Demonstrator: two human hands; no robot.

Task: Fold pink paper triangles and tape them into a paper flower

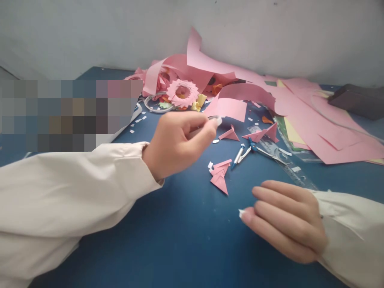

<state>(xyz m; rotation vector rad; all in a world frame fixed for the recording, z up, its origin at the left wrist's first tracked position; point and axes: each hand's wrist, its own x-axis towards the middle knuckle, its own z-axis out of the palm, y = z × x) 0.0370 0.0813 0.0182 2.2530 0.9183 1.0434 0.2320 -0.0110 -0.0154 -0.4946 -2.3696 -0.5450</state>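
My left hand (180, 142) hovers over the blue table (180, 240) with its fingers curled. Thumb and forefinger pinch a small pale strip (216, 120) that I cannot identify. Just right of it lie folded pink paper pieces (220, 178), a small pink triangle (229, 135) and another folded pink shape (265, 133). My right hand (285, 222) rests low on the table at the front right, fingers pressed together. A tiny white scrap (241, 213) sits at its fingertips.
A compass (243, 154) and a clear ruler (288, 162) lie between the hands. Behind are heaped pink paper sheets (300, 108), a pink fringed paper ring (183, 92), a tape roll (156, 103), white snippets and a dark object (357, 100) by the wall.
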